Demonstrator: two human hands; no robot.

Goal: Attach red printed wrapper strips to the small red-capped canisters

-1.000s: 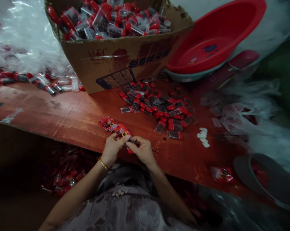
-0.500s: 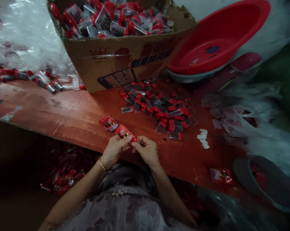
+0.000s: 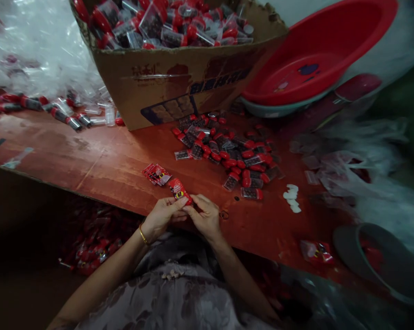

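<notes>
Both my hands pinch one small red printed packet (image 3: 178, 188) just above the table's front edge. My left hand (image 3: 165, 213) grips its lower left side with the thumb on top. At the lower right end, my right hand (image 3: 206, 217) has thumb and fingers closed on the packet's edge; whether anything is inside it is hidden. Just beyond lies a small stack of similar red packets (image 3: 157, 174). Farther right is a heap of small clear tubes with red caps (image 3: 223, 149), filled with dark beads or grains.
A cardboard box (image 3: 179, 73) brimming with red-capped tubes stands at the back. Beside it leans a red basin (image 3: 296, 59). Plastic bags (image 3: 351, 174) and a grey visor (image 3: 372, 261) lie to the right. Red packets (image 3: 93, 252) are piled below the table edge.
The packet has bent and narrowed between my fingers, its top now curving. My right hand has shifted slightly left, closer to my left hand. The view has moved a little.
</notes>
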